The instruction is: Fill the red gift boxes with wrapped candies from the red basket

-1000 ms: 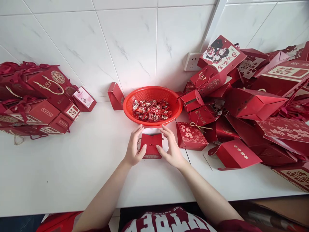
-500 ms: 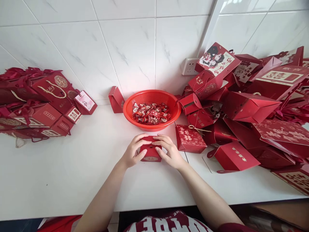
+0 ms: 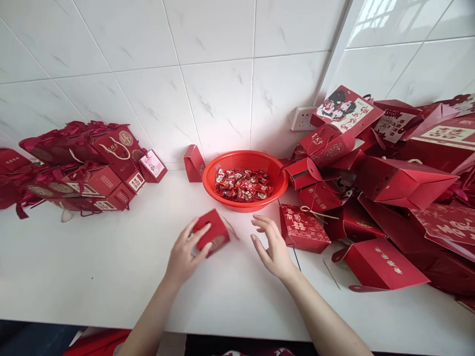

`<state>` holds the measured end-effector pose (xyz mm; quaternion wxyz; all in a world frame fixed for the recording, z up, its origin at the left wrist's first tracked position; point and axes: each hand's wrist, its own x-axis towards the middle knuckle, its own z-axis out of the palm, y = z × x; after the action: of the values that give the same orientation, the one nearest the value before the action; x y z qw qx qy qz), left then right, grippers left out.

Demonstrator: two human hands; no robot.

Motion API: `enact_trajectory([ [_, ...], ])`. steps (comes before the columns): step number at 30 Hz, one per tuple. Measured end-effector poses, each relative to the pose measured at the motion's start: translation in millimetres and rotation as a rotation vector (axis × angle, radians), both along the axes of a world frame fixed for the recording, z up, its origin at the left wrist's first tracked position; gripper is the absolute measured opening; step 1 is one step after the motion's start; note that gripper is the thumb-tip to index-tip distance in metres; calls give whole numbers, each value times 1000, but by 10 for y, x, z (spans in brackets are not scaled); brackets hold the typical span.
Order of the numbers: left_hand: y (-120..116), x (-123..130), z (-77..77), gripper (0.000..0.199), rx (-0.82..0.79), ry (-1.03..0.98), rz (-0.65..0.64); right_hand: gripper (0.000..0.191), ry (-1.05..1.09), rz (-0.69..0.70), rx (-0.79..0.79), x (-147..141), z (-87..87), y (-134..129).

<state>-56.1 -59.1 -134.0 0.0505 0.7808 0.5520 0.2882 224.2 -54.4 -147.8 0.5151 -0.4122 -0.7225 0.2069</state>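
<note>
My left hand (image 3: 188, 250) grips a small red gift box (image 3: 214, 229) by its left side, tilting it over the white tabletop. A thin loop of cord sticks out at the box's right side. To the right, my right hand (image 3: 272, 248) is apart from the box, fingers spread and holding nothing. Just behind both hands stands a red plastic basket (image 3: 282, 190) with many wrapped candies (image 3: 243, 185) in it. A flowered red box (image 3: 302, 227) lies close to my right hand.
A large heap of red gift boxes (image 3: 404, 180) fills the right side. Stacked boxes with ribbons (image 3: 92, 168) stand at the left. One small box (image 3: 193, 163) leans near the basket. Behind are a tiled wall (image 3: 218, 104) and a wall socket (image 3: 302, 118).
My right hand has let go of the red gift box and moved off to the right. My left hand has shifted left with the box and tilted it. The view has also shifted.
</note>
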Motion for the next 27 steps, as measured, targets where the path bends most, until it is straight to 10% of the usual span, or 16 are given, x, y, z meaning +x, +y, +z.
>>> enact_trajectory([
  [7,732,-652,51,52,36,199,648,35,-39,48,-23,-47,-19,-34],
  [16,2242,-1109,140,61,-43,227,708,46,-48,44,-77,-38,-83,37],
  [27,3168,-1473,157,62,-84,310,697,50,-172,87,-73,-59,-61,12],
])
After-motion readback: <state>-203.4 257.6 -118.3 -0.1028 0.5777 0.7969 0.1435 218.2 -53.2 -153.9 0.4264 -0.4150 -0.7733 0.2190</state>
